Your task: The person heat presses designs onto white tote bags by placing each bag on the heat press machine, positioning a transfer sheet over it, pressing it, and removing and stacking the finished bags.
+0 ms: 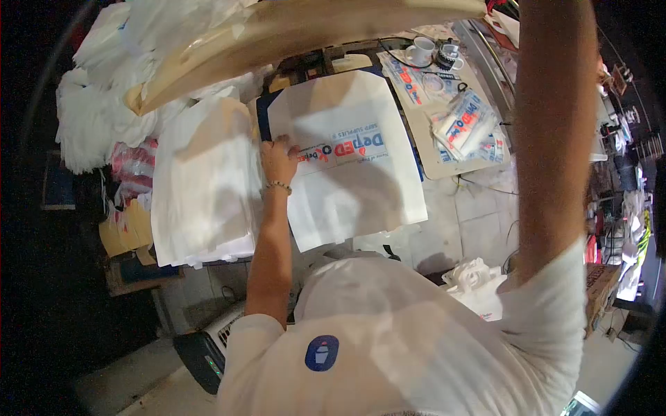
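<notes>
My left hand [279, 161], with a beaded bracelet at the wrist, rests on the left edge of a white sheet or flat bag [354, 197]. Its fingers look slightly apart, though the fingertips are small and partly shaded. Red, blue and black lettering [343, 147] reading "DepED" is on the sheet, just right of the hand. On the left lies a stack of white sheets or bags [205, 187]. My right arm [555, 139] reaches up past the top edge, so the right hand is hidden. A long tan bar [312, 35], like a frame's edge, spans the top.
White bundles [104, 104] are heaped at the far left. On a board [444, 166] to the right are printed plastic pieces [465, 128] and a white mug [421, 51]. White plastic items [479, 281] sit beside my right side. A black-and-white device [201, 357] stands low left.
</notes>
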The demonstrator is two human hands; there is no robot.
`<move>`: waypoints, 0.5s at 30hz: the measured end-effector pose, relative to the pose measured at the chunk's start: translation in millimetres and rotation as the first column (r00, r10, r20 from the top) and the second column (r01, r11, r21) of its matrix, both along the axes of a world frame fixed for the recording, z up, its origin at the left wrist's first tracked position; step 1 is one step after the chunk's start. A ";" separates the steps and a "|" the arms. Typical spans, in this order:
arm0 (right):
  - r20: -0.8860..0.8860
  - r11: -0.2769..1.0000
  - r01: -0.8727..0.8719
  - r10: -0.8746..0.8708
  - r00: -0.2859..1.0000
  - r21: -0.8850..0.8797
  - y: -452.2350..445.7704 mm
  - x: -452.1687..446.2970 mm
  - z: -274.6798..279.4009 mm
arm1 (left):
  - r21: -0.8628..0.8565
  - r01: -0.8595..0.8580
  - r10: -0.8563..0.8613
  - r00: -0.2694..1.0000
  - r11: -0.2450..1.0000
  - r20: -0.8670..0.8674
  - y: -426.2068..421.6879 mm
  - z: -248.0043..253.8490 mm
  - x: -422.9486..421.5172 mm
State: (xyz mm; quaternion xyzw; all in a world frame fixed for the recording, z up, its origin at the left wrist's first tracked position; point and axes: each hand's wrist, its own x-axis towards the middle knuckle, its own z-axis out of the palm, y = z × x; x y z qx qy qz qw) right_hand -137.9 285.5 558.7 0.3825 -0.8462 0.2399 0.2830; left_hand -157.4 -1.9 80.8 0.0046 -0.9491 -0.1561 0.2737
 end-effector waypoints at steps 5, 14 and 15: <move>0.535 0.977 0.197 -0.126 0.836 -0.078 59.2 -19.9 -213.0 | 0.316 0.057 -0.135 0.964 0.947 0.229 -10.6 8.7 -9.9; 0.837 0.771 0.588 -0.140 0.529 -0.243 119.9 91.4 -472.7 | 0.227 0.158 -0.223 0.928 0.961 0.297 -4.8 33.4 0.5; 0.840 0.766 0.595 -0.142 0.524 -0.242 118.6 96.8 -471.1 | 0.241 0.149 -0.221 0.925 0.959 0.310 -0.8 36.0 -0.2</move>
